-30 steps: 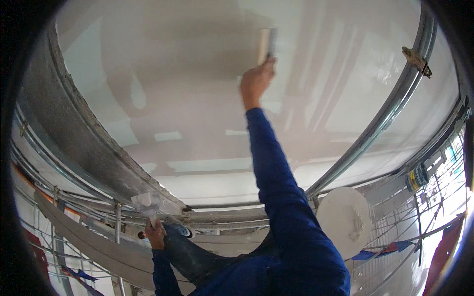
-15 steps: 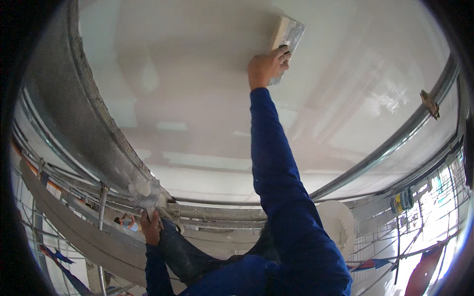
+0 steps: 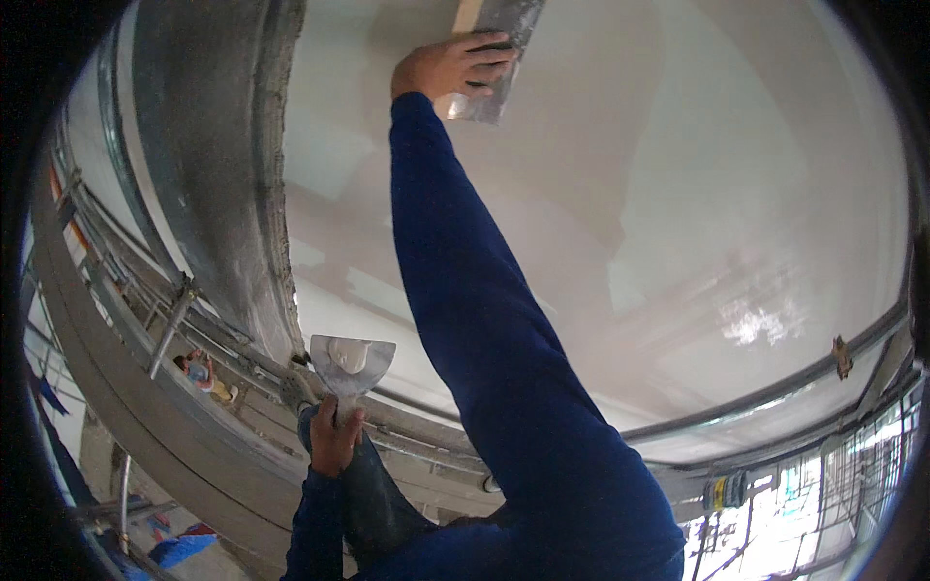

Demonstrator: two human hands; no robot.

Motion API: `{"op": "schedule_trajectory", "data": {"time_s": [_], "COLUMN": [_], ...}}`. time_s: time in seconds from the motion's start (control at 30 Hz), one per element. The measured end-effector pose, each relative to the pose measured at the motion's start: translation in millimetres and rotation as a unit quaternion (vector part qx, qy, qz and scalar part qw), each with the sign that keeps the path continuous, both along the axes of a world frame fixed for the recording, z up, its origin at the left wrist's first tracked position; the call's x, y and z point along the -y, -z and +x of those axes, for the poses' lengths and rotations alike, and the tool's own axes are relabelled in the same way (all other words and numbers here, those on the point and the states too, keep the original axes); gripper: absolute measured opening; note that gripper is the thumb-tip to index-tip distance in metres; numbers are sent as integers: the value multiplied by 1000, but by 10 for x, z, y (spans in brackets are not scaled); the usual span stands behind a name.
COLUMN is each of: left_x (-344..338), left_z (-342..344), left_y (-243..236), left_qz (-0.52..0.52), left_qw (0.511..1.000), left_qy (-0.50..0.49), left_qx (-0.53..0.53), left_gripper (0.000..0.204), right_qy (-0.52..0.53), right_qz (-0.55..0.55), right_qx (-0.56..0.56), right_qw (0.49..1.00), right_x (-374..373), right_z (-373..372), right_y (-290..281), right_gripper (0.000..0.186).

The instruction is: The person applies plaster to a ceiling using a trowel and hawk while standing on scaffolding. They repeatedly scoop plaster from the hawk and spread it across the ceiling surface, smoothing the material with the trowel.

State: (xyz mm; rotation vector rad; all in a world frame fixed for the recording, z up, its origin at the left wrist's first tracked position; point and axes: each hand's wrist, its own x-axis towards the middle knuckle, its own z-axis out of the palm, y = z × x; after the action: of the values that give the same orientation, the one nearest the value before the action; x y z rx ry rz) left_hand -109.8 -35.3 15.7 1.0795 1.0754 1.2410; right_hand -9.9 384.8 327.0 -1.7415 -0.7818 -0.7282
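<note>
High on the smooth white plastered surface (image 3: 542, 242), my right hand (image 3: 460, 66) grips a wide flat finishing trowel (image 3: 481, 108), its fingers spread across the back of the blade. The trowel lies against the surface and its upper end is cut off by the picture's top edge. Down by my knee, my left hand (image 3: 334, 438) is closed round the handle of a broad putty knife (image 3: 373, 363). The putty knife's blade points up and carries a small pale dab of filler (image 3: 347, 360).
A rough grey concrete band (image 3: 218, 165) borders the plaster on the left. Scaffold planks (image 3: 155, 416) and pipes curve below it, with a person (image 3: 201, 373) lower down. A metal rail (image 3: 775, 387) runs along the right, near a dark bucket (image 3: 725, 491).
My view has swung, bringing the concrete band further in. The trowel now sits higher and further left in the picture. The putty knife has come up into plainer sight.
</note>
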Motion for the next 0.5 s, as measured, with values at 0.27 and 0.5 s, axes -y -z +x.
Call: {"op": "schedule_trajectory", "data": {"time_s": [0.27,0.5], "left_x": [-491,-1484], "left_z": [242,813], "left_y": [-429,-262], "left_qz": [-62,-39], "left_qw": [972,927], "left_qy": [-103,-118], "left_qx": [204,355], "left_gripper": [33,21], "right_qy": [-314,-215], "right_qz": [-163,-192], "right_qx": [285,743], "right_qw": [891,604], "right_x": [474,316], "right_z": [-725,-402], "right_y": [618,358], "right_gripper": [57,41]}}
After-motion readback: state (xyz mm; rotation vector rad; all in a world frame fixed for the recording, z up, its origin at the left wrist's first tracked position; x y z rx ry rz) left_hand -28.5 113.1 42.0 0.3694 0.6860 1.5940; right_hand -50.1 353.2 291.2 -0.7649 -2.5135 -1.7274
